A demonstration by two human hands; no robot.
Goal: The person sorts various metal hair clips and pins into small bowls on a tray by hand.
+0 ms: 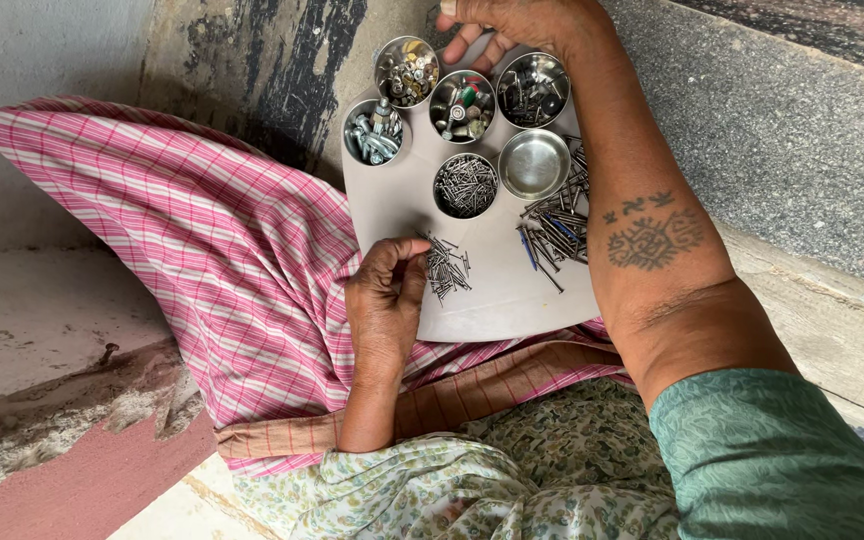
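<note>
Nails (445, 268): a small loose heap lies on the tray (492, 300), at 9 o'clock from tray centre, touching the fingertips of the left hand (384, 300). The left hand is curled with thumb and fingers pinched at the heap; whether a nail is already between them cannot be told. The right hand (522, 22) grips the tray's far rim at 12 o'clock, fingers wrapped over the edge, steadying it on the lap.

Procedure, as judged: keep the tray level with the right hand, since a tilt would roll loose nails off the near edge. Pick with the fingertips only, shank-wise, clear of the points. Lift straight up before moving across.

Surroundings: five round steel tins stand at the far half. The nail tin (466, 185) is at tray centre; an empty tin (534, 163) is just beside it at 3 o'clock. Three tins of mixed hardware (407, 71) lie beyond. A larger nail pile (557, 225) lies at 3 o'clock, partly hidden by the right forearm, which blocks access from that side. Pink checked cloth (202, 230) lies under the tray.
</note>
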